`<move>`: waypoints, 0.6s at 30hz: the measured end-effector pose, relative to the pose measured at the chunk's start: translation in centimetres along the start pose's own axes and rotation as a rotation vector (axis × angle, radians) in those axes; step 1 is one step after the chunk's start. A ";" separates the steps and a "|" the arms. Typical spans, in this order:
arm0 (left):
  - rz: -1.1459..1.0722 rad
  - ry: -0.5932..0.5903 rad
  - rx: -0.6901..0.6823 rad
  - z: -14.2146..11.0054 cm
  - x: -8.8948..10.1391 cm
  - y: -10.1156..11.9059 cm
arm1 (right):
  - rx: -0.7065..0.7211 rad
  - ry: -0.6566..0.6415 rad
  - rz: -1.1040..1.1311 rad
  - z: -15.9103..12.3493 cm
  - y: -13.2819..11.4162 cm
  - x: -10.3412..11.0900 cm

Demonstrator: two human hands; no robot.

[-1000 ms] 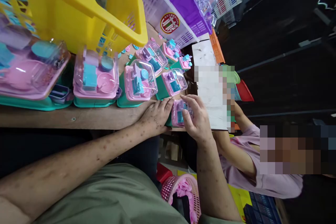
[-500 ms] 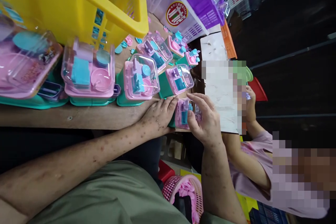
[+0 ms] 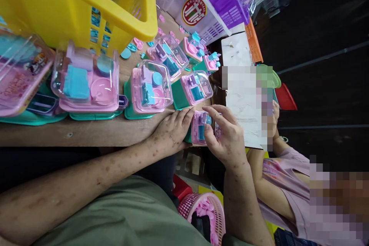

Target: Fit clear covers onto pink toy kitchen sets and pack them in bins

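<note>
A small toy kitchen box (image 3: 197,127), with a green base, pink top and lilac and blue parts, lies at the table's front edge between my hands. My left hand (image 3: 173,128) is wrapped over its green base from the left, fingers close together and thumb hidden. My right hand (image 3: 229,136) curves round the clear lid side from the right, thumb in front and fingers behind; the grip partly covers the box. Just behind my fingers is another toy kitchen box (image 3: 198,88) with a clear lid. One more lidded toy kitchen box (image 3: 150,88) stands to the left.
Larger toy boxes (image 3: 86,84) line the left edge. A yellow basket (image 3: 138,27) and a white crate (image 3: 198,27) stand behind, near loose pink parts (image 3: 138,43). White board (image 3: 245,115) lies right, beside a co-worker's arm (image 3: 269,177). Below is a pink basket (image 3: 217,207).
My hands stay on the toy box, with the right thumb and fingers shifted slightly around the lid. The view has moved a little; the co-worker's arm has shifted slightly.
</note>
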State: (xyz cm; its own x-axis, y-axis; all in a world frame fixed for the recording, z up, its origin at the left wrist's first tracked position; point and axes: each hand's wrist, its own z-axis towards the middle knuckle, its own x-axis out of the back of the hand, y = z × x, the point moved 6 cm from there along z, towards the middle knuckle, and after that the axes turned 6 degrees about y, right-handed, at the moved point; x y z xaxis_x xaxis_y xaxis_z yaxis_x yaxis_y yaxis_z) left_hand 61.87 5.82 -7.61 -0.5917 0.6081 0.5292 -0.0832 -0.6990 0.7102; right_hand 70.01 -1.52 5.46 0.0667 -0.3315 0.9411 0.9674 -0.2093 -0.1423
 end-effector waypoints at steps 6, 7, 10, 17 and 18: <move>-0.013 -0.016 0.006 0.0 -0.1 0.0 | -0.007 -0.037 0.018 0.7 0.3 -0.1; -0.021 -0.021 0.009 -0.1 -0.1 0.0 | -0.019 -0.047 0.025 0.7 0.6 -0.2; -0.050 -0.024 0.015 0.0 -0.3 -0.6 | -0.037 -0.042 0.047 0.3 1.2 -0.8; -0.005 -0.084 0.054 0.6 -0.8 0.5 | -0.043 0.097 0.186 -1.6 3.0 -1.5; 0.039 -0.115 0.061 0.2 -0.1 1.2 | -0.040 0.103 0.159 -1.8 3.6 -1.4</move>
State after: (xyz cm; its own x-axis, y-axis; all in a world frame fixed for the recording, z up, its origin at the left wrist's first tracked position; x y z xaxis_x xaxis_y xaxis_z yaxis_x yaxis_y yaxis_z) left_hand 62.02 4.99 -6.69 -0.4973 0.6223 0.6045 -0.0111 -0.7013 0.7128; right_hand 72.96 -3.43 3.11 0.1911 -0.4552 0.8696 0.9361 -0.1819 -0.3009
